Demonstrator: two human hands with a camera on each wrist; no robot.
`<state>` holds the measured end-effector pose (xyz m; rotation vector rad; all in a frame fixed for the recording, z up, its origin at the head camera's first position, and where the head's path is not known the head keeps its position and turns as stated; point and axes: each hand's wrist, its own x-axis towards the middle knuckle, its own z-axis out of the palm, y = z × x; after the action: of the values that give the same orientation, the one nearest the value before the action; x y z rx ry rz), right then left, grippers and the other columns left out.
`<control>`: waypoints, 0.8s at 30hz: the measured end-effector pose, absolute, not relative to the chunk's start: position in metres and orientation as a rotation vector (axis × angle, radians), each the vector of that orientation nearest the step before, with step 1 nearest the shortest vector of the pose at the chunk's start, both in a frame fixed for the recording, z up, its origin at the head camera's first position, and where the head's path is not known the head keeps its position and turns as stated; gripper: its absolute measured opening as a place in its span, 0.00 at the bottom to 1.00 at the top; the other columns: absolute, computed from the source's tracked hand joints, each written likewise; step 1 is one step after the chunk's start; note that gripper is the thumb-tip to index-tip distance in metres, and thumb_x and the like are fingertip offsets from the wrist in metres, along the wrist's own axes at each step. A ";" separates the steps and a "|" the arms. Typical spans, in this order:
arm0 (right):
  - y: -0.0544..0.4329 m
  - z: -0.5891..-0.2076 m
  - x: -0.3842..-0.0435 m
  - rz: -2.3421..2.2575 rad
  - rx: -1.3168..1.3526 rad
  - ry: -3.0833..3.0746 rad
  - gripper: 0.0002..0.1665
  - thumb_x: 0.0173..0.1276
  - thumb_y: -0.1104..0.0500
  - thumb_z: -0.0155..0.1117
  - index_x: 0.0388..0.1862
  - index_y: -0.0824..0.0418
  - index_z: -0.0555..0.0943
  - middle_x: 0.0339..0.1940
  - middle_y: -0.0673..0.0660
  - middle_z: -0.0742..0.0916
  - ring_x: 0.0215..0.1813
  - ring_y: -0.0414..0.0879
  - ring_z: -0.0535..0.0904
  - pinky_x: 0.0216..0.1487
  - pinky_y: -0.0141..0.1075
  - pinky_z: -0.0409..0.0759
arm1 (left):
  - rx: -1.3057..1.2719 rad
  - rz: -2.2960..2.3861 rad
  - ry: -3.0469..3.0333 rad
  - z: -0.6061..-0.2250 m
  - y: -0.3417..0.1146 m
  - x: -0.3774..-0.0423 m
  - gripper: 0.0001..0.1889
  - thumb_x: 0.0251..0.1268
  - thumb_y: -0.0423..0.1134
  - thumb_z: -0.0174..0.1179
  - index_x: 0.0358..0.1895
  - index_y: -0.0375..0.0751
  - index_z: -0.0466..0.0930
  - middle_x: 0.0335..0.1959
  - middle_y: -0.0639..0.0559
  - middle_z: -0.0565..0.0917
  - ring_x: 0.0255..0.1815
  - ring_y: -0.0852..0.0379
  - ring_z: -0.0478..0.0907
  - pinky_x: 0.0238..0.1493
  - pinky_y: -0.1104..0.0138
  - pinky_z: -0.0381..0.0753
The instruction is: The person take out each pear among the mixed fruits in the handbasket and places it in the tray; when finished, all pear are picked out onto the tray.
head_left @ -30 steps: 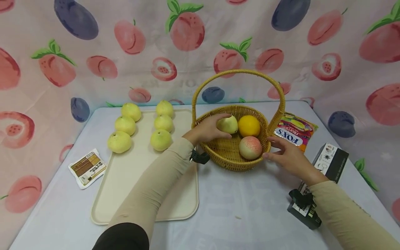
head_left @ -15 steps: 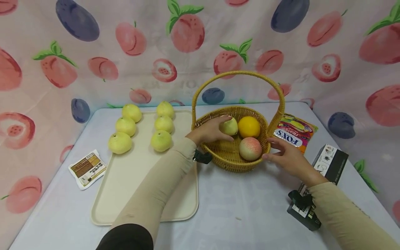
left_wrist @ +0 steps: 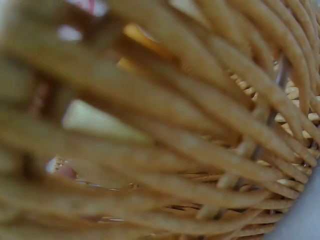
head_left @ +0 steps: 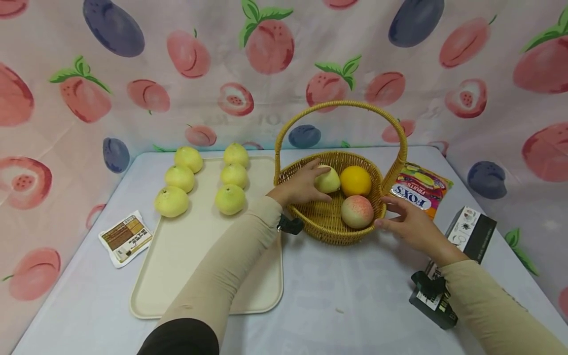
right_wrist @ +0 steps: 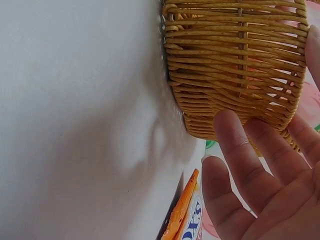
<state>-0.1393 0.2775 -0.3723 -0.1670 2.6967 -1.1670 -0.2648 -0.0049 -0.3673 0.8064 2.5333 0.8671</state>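
Note:
A yellow wicker basket (head_left: 336,238) with a tall arched handle holds a pale yellow-green round fruit (head_left: 329,180), an orange (head_left: 355,181) and a peach (head_left: 357,212). My left hand (head_left: 301,185) reaches over its left rim, thumb and fingers spread beside the pale fruit; whether they touch it I cannot tell. Wicker weave (left_wrist: 200,130) fills the left wrist view, which hides that hand. On the basket's right side, my right hand (head_left: 410,222) rests with fingertips and thumb against the rim. Its fingers are extended along the outer wall (right_wrist: 235,70) in the right wrist view.
Left of the basket lies a cream tray (head_left: 195,276), with several pale yellow-green fruits (head_left: 230,199) in two rows on and along it. A brown-and-white packet (head_left: 126,239) is farther left. A FOX'S sweets bag (head_left: 419,190) and a black-and-white box (head_left: 472,234) lie right.
My left hand's fingers have drawn slightly left off the pale fruit, so more of it shows. My right hand has stayed at the rim.

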 end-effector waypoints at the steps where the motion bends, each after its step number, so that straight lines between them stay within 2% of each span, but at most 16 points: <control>1: 0.278 -0.373 -0.139 -1.167 -0.168 2.698 0.49 0.69 0.40 0.66 0.79 0.62 0.59 0.72 0.70 0.70 0.62 0.68 0.74 0.55 0.58 0.78 | 0.814 0.854 2.537 -0.367 -0.005 -0.265 0.46 0.62 0.50 0.71 0.80 0.49 0.56 0.82 0.47 0.44 0.80 0.44 0.42 0.74 0.51 0.56; 5: 0.278 -0.373 -0.139 -1.163 -0.171 2.701 0.49 0.70 0.40 0.66 0.79 0.62 0.59 0.72 0.71 0.70 0.62 0.68 0.74 0.55 0.58 0.78 | 0.845 0.838 2.536 -0.367 -0.004 -0.265 0.46 0.63 0.49 0.70 0.80 0.47 0.55 0.81 0.46 0.50 0.80 0.44 0.45 0.74 0.50 0.54; 11: 0.277 -0.372 -0.139 -1.155 -0.173 2.705 0.49 0.69 0.40 0.66 0.79 0.62 0.60 0.72 0.71 0.70 0.62 0.68 0.74 0.55 0.58 0.79 | 0.882 0.895 2.479 -0.367 -0.002 -0.263 0.43 0.61 0.44 0.72 0.77 0.44 0.61 0.76 0.46 0.63 0.72 0.50 0.62 0.67 0.60 0.66; 18: 0.277 -0.372 -0.139 -1.153 -0.173 2.707 0.49 0.69 0.40 0.66 0.78 0.63 0.60 0.72 0.70 0.70 0.63 0.68 0.74 0.55 0.59 0.78 | 0.888 0.884 2.466 -0.367 -0.001 -0.263 0.44 0.58 0.42 0.74 0.77 0.43 0.60 0.74 0.47 0.65 0.68 0.52 0.66 0.65 0.62 0.68; 24: 0.278 -0.372 -0.139 -1.156 -0.173 2.704 0.49 0.69 0.40 0.66 0.78 0.63 0.60 0.72 0.70 0.70 0.63 0.68 0.74 0.56 0.60 0.77 | 0.886 0.899 2.436 -0.367 0.000 -0.262 0.42 0.59 0.40 0.73 0.75 0.41 0.61 0.69 0.47 0.71 0.59 0.53 0.72 0.58 0.63 0.73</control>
<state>-0.1392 0.2779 -0.3724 -0.1730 2.7042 -1.1556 -0.2623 -0.0004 -0.3667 0.8855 2.4361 0.8994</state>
